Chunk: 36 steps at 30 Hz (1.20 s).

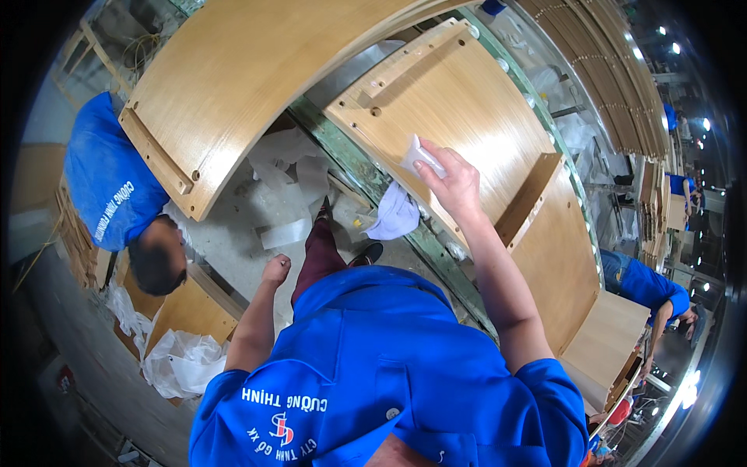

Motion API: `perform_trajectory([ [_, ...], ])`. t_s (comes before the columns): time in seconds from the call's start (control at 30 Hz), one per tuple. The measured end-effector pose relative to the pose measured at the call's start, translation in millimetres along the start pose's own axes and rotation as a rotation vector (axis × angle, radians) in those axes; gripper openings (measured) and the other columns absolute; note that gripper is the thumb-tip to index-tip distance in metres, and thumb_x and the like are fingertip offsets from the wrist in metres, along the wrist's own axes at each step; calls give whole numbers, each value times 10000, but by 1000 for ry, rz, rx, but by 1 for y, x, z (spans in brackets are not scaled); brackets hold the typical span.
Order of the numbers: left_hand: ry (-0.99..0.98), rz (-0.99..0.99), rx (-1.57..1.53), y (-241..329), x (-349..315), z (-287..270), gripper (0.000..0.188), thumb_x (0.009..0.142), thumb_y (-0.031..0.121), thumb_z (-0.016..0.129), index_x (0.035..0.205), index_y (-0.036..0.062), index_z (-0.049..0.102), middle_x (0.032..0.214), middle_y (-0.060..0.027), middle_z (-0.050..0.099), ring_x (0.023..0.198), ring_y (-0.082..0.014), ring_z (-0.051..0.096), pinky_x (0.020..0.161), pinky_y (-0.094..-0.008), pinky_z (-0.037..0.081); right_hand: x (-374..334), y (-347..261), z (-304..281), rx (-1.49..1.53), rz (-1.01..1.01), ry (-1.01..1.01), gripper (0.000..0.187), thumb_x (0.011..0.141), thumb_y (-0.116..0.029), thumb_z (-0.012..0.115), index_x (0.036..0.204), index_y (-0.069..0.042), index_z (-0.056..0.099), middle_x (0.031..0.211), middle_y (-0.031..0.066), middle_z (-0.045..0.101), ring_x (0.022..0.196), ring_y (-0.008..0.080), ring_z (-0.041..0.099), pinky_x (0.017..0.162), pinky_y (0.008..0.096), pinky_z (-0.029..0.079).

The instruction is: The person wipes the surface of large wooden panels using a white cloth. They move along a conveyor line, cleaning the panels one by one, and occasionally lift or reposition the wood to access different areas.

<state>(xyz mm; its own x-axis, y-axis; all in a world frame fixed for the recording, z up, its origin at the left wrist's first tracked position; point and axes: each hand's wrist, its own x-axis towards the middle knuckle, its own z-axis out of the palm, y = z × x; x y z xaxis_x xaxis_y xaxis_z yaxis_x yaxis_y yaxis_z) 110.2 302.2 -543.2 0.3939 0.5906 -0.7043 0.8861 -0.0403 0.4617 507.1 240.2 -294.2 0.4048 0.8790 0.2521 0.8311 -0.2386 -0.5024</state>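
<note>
My right hand (451,180) is closed around a small white plastic packet (418,158), pinched between thumb and fingers. It is above a varnished wooden panel (475,89) that has a wooden strip (416,58) at its far end, another strip (529,201) across it and a few drilled holes. At my left side my left hand (276,270) hangs low over the floor, its fingers curled in, with nothing seen in it. A pale lilac cloth (394,212) drapes over the green rail (424,245) near the panel.
A large curved wooden panel (241,70) spans the far left, beside a bending co-worker in blue (117,171). Plastic sheeting (183,362) covers boards at the left. Paper scraps (284,233) litter the floor. Stacked panels (599,70) and another worker (650,288) are at the right.
</note>
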Motion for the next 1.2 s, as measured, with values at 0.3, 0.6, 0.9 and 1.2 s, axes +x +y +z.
perform_trajectory([
  [0.3,74,58,-212,12,-38,46,230,833,240,570,944,56,651,767,-149,667,673,-242,659,663,-355,511,-66,27,-42,-43,41,28,334,780,-281,689,1089,-160,655,861,82,674,712,251,660,646,356,534],
  [0.6,-107,53,-124,16,-46,22,180,850,228,572,844,60,635,675,-124,648,611,-200,645,596,-332,505,-121,32,-77,-163,218,23,332,793,-280,681,1098,-149,658,853,92,665,717,257,651,636,350,525],
  [0.9,-37,155,-1,51,14,-32,226,864,247,549,935,60,655,721,-125,664,647,-201,657,628,-332,507,-139,24,-63,-204,304,179,298,791,-282,684,1063,-160,663,767,72,641,653,248,642,569,357,520],
  [1.2,-200,246,131,73,31,-39,239,862,233,541,941,34,647,727,-124,665,635,-189,648,624,-315,501,-170,19,-57,-251,403,320,321,789,-259,688,1091,-157,655,745,74,623,653,244,633,550,353,505],
])
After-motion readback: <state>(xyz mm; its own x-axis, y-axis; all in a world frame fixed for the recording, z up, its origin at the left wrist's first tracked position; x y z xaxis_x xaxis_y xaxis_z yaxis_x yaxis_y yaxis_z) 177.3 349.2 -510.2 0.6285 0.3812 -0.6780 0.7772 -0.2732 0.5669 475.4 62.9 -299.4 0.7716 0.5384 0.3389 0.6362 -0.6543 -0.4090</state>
